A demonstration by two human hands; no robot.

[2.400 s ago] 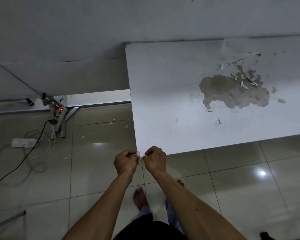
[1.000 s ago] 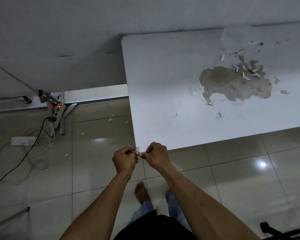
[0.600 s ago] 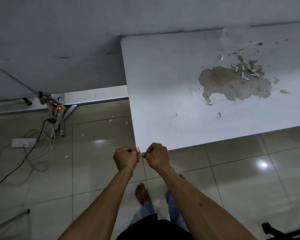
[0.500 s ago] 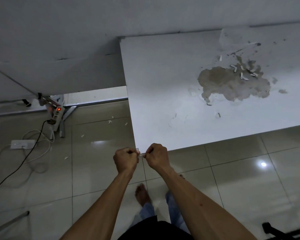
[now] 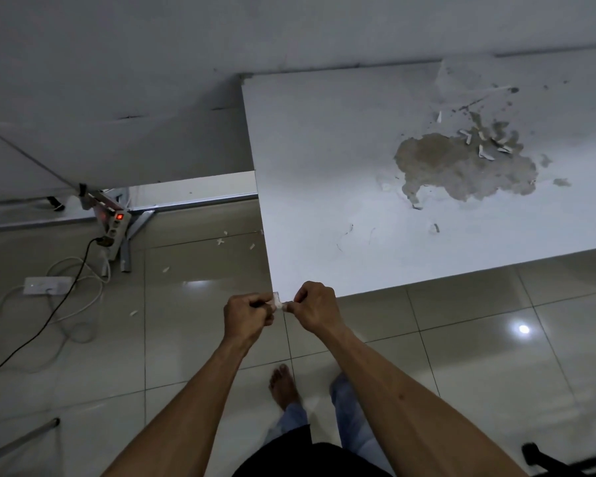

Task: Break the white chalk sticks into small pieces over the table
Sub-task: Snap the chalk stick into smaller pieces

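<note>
A short white chalk stick [image 5: 278, 302] shows between my two fists at the near left corner of the white table [image 5: 324, 173]. My left hand [image 5: 246, 316] grips one end with curled fingers. My right hand [image 5: 313, 306] pinches the other end. Only a small bit of chalk is visible between them. Several white chalk pieces [image 5: 484, 148] lie far back on the table, on a brown patch where the surface has peeled.
Small chalk bits [image 5: 221, 241] are scattered on the tiled floor left of the table. A power strip [image 5: 112, 225] with a red light, a second strip [image 5: 47, 285] and loose cables lie further left. My bare foot [image 5: 283, 387] stands below my hands.
Both hands have stayed at the table corner gripping the chalk, with only slight shifts as the view moved. The chalk between them looks much the same.
</note>
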